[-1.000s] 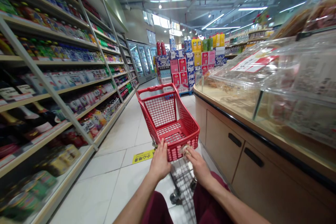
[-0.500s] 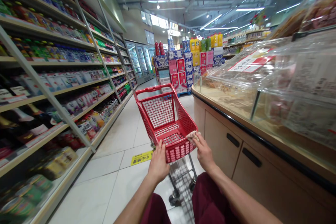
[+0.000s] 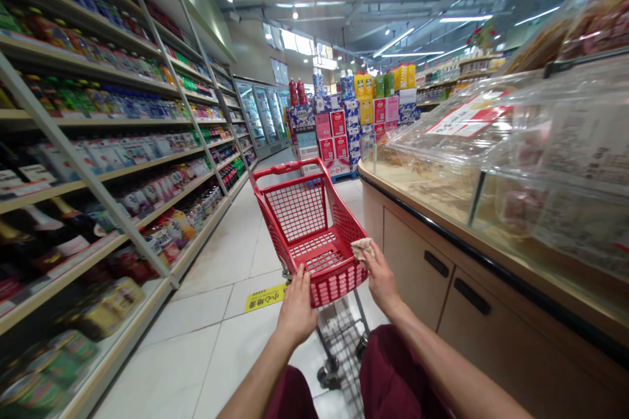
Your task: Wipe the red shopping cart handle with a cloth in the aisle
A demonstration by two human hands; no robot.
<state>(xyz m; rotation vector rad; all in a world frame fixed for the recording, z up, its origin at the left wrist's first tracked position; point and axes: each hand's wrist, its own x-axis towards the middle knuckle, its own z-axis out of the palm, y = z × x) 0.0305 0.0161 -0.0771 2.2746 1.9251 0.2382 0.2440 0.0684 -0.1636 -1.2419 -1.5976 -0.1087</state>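
Observation:
A red plastic shopping cart (image 3: 293,206) stands in front of me, its basket pale-lit and bare inside, on a grey metal frame with black wheels. My left hand (image 3: 297,304) grips the near left corner of the basket rim, fingers over the edge. At the near right corner, my right hand (image 3: 379,275) is closed on a light beige cloth (image 3: 362,249), which is bunched against the top of the rim. Part of the cloth is hidden by the fingers.
Shelves of bottles and cans (image 3: 118,173) run along the left. A wooden counter (image 3: 413,242) with clear-packed food (image 3: 466,118) stands close on the right. Stacked boxes (image 3: 339,124) are ahead. A yellow floor sign (image 3: 265,298) lies on the white tiles.
My right hand and the cloth have shifted slightly up and left along the rim, and the cloth now stands up more. My left hand stays at the left corner.

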